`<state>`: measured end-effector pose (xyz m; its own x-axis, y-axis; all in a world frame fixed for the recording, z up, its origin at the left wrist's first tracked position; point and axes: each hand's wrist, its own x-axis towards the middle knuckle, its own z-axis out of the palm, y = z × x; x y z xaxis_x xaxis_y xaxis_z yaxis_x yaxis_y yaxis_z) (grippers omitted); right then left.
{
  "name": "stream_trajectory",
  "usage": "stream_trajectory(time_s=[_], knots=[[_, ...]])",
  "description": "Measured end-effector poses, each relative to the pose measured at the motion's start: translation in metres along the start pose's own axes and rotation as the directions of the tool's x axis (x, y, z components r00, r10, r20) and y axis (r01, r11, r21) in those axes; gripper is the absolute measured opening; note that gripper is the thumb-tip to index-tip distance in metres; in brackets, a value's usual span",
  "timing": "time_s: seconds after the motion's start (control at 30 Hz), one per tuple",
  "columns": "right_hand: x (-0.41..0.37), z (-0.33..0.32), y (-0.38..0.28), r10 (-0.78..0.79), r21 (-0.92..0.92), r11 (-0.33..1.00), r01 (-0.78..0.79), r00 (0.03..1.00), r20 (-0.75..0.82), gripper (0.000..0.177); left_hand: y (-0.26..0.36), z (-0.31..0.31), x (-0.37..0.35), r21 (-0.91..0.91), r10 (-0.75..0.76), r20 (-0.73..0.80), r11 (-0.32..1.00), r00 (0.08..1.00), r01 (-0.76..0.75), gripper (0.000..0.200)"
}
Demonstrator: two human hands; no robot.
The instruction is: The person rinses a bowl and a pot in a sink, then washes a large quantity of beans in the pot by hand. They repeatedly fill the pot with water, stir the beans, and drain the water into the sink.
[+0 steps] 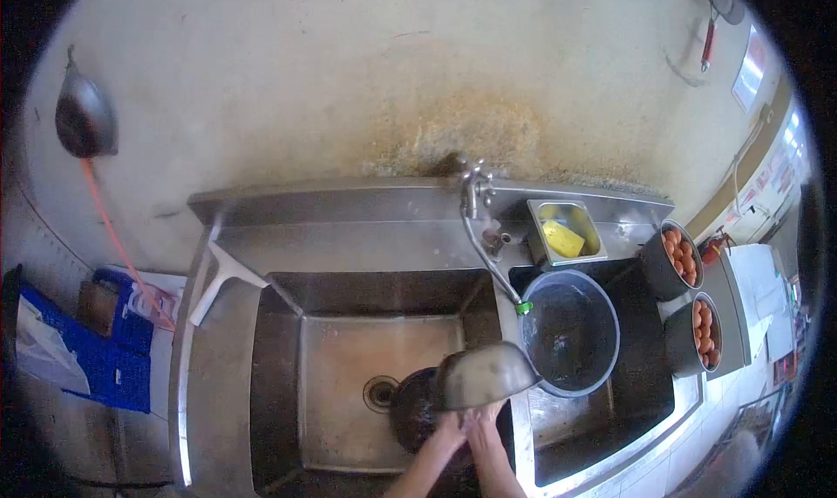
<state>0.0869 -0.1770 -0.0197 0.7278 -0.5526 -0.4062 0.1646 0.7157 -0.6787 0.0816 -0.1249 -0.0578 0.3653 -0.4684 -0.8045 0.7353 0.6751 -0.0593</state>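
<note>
A dull metal bowl [488, 376] is held tilted over the right side of the large left sink basin [366, 332]. My left hand [453, 423] and my right hand [484, 413] are close together, closed on the bowl's near side, with most fingers hidden by it. Beneath and to the left of the bowl, a dark round vessel [411, 411] rests in the sink, partly covered. The drain [380, 394] lies just left of that vessel.
A tub of water [570, 330] stands in the right basin under the tap hose [488, 262]. Behind it, a steel container [567, 232] holds a yellow sponge [562, 238]. Two pots of eggs [682, 254] stand at right. A white squeegee [225, 280] lies on the left ledge.
</note>
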Motion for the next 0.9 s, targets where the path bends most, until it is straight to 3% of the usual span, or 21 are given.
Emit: stream_trajectory(time_s=[0.03,0.07,0.17,0.27,0.33,0.37,0.4,0.43,0.47,0.5,0.53,0.57,0.6,0.63,0.7,0.73,0.77,0.8,0.83,0.87,0.9], knots=[[0.005,-0.002,0.018,0.14,0.433,0.883,-0.181,0.982,0.126,0.034,0.009,-0.006,0.003,0.016,-0.005,0.025,1.0,1.0,0.005,0.027],[0.011,-0.006,0.031,0.161,0.499,0.837,-0.225,0.972,0.168,0.033,0.017,-0.01,0.008,0.044,-0.006,0.05,0.999,0.999,0.004,0.027],[0.02,-0.002,0.03,0.062,0.477,0.871,-0.115,0.99,0.125,0.032,0.028,-0.026,0.016,0.181,0.057,0.098,0.981,0.994,-0.074,0.025],[0.032,0.004,-0.015,-0.166,0.442,0.887,0.133,0.985,0.038,0.032,0.043,-0.054,0.032,0.365,0.152,0.112,0.913,0.982,-0.183,0.025],[0.043,-0.002,-0.061,-0.31,0.401,0.868,0.292,0.95,-0.02,0.031,0.062,-0.084,0.046,0.284,0.258,0.147,0.914,0.955,-0.291,0.022],[0.046,-0.014,-0.09,-0.351,0.338,0.872,0.354,0.934,-0.073,0.031,0.074,-0.101,0.053,0.199,0.319,0.169,0.916,0.933,-0.349,0.023],[0.048,-0.026,-0.111,-0.363,0.256,0.884,0.392,0.919,-0.154,0.031,0.092,-0.119,0.056,0.28,0.381,0.079,0.878,0.921,-0.387,0.023],[0.032,-0.013,-0.132,-0.324,-0.05,0.942,0.333,0.855,-0.405,0.032,0.107,-0.129,0.059,0.36,0.446,-0.004,0.836,0.895,-0.415,0.022],[0.052,-0.058,-0.144,-0.185,0.092,0.967,0.239,0.9,-0.394,0.036,0.113,-0.108,0.032,0.491,0.591,-0.112,0.732,0.799,-0.472,0.023],[0.072,-0.097,-0.144,-0.261,0.069,0.957,0.282,0.94,-0.221,0.051,0.117,-0.098,0.016,0.55,0.656,-0.155,0.678,0.738,-0.488,0.024],[0.096,-0.129,-0.141,-0.296,-0.074,0.955,0.286,0.923,-0.247,0.052,0.121,-0.088,0.0,0.611,0.716,-0.196,0.624,0.67,-0.488,0.024],[0.113,-0.146,-0.141,-0.333,-0.215,0.935,0.28,0.904,-0.268,0.053,0.124,-0.096,0.0,0.811,0.83,-0.066,0.368,0.554,-0.455,0.028],[0.106,-0.132,-0.145,-0.336,-0.221,0.934,0.282,0.904,-0.263,0.053,0.124,-0.105,0.003,0.928,0.89,0.105,0.073,0.444,-0.364,0.034],[0.078,-0.09,-0.149,-0.331,-0.188,0.94,0.284,0.893,-0.306,0.051,0.124,-0.12,0.02,0.928,0.891,0.102,0.075,0.443,-0.365,0.034],[0.039,-0.043,-0.14,-0.31,-0.153,0.95,0.273,0.881,-0.357,0.049,0.125,-0.158,0.064,0.963,0.733,0.066,0.131,0.676,-0.236,0.047],[0.025,-0.032,-0.13,-0.598,-0.505,0.743,0.439,0.774,-0.208,0.048,0.124,-0.151,0.055,0.967,0.733,0.059,0.127,0.677,-0.221,0.047],[0.009,-0.021,-0.119,-0.776,-0.754,0.387,0.531,0.629,0.044,0.048,0.117,-0.127,0.034,0.94,0.736,0.12,0.131,0.666,-0.315,0.052],[-0.017,-0.004,-0.106,-0.551,-0.836,0.267,0.478,0.788,0.275,0.044,0.114,-0.111,0.023,0.902,0.738,0.179,0.14,0.651,-0.407,0.058],[-0.038,0.012,-0.088,-0.236,-0.878,0.12,0.464,0.872,0.429,0.042,0.118,-0.111,0.029,0.906,0.733,0.17,0.147,0.659,-0.397,0.058],[-0.035,0.002,-0.052,0.088,-0.786,-0.187,0.59,0.807,0.584,0.032,0.122,-0.114,0.038,0.909,0.706,0.141,0.184,0.694,-0.373,0.061],[-0.032,-0.002,-0.014,0.368,-0.751,-0.184,0.635,0.752,0.546,0.034,0.127,-0.112,0.045,0.911,0.679,0.117,0.217,0.725,-0.351,0.063]])
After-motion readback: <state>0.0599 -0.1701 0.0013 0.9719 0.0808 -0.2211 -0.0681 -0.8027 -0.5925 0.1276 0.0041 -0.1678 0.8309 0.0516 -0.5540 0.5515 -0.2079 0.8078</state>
